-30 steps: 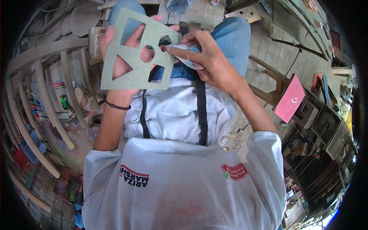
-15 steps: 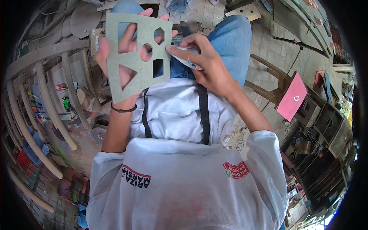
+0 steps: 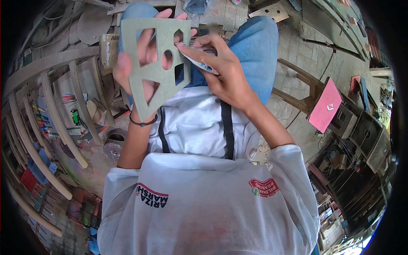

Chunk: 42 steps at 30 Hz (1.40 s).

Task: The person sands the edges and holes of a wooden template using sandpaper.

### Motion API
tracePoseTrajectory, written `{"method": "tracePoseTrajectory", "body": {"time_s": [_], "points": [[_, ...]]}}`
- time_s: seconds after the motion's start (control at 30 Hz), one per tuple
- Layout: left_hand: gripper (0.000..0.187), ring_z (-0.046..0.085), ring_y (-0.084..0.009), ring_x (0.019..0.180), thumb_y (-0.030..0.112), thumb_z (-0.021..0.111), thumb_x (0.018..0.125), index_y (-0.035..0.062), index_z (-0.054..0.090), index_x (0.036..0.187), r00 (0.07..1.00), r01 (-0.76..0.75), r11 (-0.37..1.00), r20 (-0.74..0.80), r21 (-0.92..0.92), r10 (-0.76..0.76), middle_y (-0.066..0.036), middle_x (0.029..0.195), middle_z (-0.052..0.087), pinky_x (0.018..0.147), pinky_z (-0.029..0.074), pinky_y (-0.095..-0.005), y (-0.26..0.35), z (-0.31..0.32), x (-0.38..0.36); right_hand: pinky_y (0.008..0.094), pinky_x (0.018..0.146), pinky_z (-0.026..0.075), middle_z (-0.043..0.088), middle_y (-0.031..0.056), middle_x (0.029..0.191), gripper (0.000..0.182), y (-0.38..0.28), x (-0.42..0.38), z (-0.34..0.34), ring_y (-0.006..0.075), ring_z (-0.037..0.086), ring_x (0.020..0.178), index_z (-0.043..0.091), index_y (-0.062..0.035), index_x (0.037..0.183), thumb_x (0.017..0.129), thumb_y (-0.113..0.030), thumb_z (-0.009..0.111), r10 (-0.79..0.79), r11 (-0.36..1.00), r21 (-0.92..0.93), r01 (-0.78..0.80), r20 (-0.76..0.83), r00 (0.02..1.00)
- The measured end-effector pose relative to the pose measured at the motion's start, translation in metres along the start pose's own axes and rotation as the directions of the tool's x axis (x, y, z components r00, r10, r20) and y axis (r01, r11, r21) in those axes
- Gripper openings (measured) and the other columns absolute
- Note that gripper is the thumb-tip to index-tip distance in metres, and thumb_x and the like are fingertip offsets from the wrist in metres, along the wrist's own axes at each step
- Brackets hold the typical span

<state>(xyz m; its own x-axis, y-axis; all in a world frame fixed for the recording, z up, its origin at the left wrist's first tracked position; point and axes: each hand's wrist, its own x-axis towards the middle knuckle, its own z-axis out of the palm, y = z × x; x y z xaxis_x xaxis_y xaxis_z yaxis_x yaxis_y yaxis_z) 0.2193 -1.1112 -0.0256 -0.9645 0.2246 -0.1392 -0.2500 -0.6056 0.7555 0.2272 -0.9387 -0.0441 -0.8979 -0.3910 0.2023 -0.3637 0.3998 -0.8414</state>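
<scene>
A flat grey-green board with several cut-out shapes is held up over my lap. My left hand supports it from behind, with the thumb at its left edge and fingers showing through the openings and past the top. Pinched in my right hand is a folded, printed sheet, thin and paper-like. Its tip touches the board's right side, beside the hexagonal opening and above the round one. Part of the sheet is hidden by my right fingers.
Curved wooden slats stand at the left, with pens and small items beyond them. On the right, a pink board rests near wooden pieces. A plate with holes lies at the top, near a plastic bag.
The board has turned and tilted, its lower corner shifting right. My right hand has moved slightly left and up, bringing the sheet from the board's right edge to beside the hexagonal opening.
</scene>
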Motion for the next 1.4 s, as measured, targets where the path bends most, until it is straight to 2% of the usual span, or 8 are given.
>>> {"method": "tracePoseTrajectory", "body": {"time_s": [0.53,0.77,0.83,0.9,1.0,1.13,1.27,1.4], "points": [[0.106,0.042,-0.0356,0.127,0.072,0.06,0.069,-0.0099,0.04,0.133,0.927,-0.365,0.793,0.112,0.487,0.358,-0.027,0.141,0.034,0.1,0.038,-0.044,-0.016,-0.007,0.003,0.0275,0.062,0.042,0.054,0.0099,0.092,0.035,-0.017,0.003,0.032,0.0158,0.049,0.067,0.065,-0.0091,0.116,0.083,0.003,0.059,0.264,0.825,0.547,-0.142,-0.152,0.952],[0.107,0.044,-0.033,0.125,0.072,0.064,0.065,-0.0079,0.043,0.132,0.857,-0.508,0.684,0.226,0.523,0.464,-0.03,0.14,0.035,0.099,0.039,-0.0436,-0.018,-0.002,0.011,0.0268,0.059,0.039,0.054,0.0049,0.08,0.022,-0.032,0.019,0.003,0.013,0.046,0.065,0.066,-0.0001,0.107,0.088,-0.007,0.059,0.295,0.819,0.541,-0.192,-0.109,0.949],[0.104,0.044,-0.0337,0.125,0.07,0.065,0.063,-0.0055,0.046,0.131,0.869,-0.492,0.636,0.289,0.595,0.402,-0.03,0.139,0.037,0.1,0.038,-0.0448,-0.015,-0.001,0.01,0.027,0.058,0.038,0.056,0.0018,0.076,0.018,-0.037,0.025,-0.011,0.0122,0.046,0.063,0.067,0.0013,0.096,0.089,-0.012,0.058,0.562,0.422,0.771,-0.477,0.19,0.805],[0.099,0.044,-0.0378,0.125,0.068,0.067,0.061,-0.0036,0.052,0.128,0.841,-0.537,0.603,0.319,0.59,0.437,-0.032,0.138,0.037,0.101,0.037,-0.0462,-0.015,-0.003,0.013,0.0256,0.058,0.042,0.059,0.0019,0.078,0.016,-0.033,0.025,-0.019,0.011,0.05,0.064,0.065,-0.0001,0.092,0.089,-0.015,0.058,0.551,0.343,0.813,-0.47,0.231,0.802],[0.092,0.041,-0.0468,0.124,0.066,0.069,0.06,-0.0001,0.057,0.123,0.791,-0.611,0.359,0.519,0.706,0.324,-0.033,0.138,0.037,0.103,0.033,-0.0509,-0.008,-0.006,0.006,0.0255,0.056,0.05,0.062,0.0064,0.081,0.019,-0.035,0.026,-0.04,0.0125,0.06,0.071,0.061,0.0001,0.1,0.089,-0.016,0.059,0.569,-0.087,0.845,-0.528,0.477,0.67],[0.091,0.038,-0.0466,0.126,0.065,0.069,0.06,0.0011,0.057,0.124,0.68,-0.731,0.237,0.652,0.64,0.335,-0.032,0.139,0.036,0.103,0.031,-0.0525,-0.009,-0.016,0.012,0.0257,0.055,0.051,0.062,0.0085,0.082,0.018,-0.03,0.022,-0.036,0.0132,0.06,0.07,0.058,0.0005,0.1,0.091,-0.015,0.058,0.559,-0.213,0.838,-0.502,0.526,0.641],[0.09,0.037,-0.0443,0.128,0.061,0.07,0.06,0.001,0.055,0.126,0.781,-0.623,0.422,0.558,0.659,0.281,-0.03,0.14,0.035,0.104,0.031,-0.0513,-0.009,-0.02,0.009,0.0268,0.055,0.047,0.062,0.0065,0.081,0.016,-0.039,0.02,-0.021,0.0131,0.057,0.066,0.06,0.0009,0.094,0.091,-0.014,0.057,0.631,-0.157,0.872,-0.463,0.449,0.632],[0.095,0.041,-0.0368,0.127,0.067,0.064,0.066,-0.0038,0.05,0.128,0.932,-0.358,0.762,0.26,0.54,0.254,-0.028,0.141,0.036,0.106,0.031,-0.0444,-0.013,-0.005,0.009,0.0298,0.057,0.041,0.056,0.0052,0.074,0.013,-0.037,0.013,0.003,0.0148,0.048,0.06,0.062,0.0017,0.087,0.09,-0.01,0.057,0.56,0.524,0.734,-0.432,0.086,0.824]]}}
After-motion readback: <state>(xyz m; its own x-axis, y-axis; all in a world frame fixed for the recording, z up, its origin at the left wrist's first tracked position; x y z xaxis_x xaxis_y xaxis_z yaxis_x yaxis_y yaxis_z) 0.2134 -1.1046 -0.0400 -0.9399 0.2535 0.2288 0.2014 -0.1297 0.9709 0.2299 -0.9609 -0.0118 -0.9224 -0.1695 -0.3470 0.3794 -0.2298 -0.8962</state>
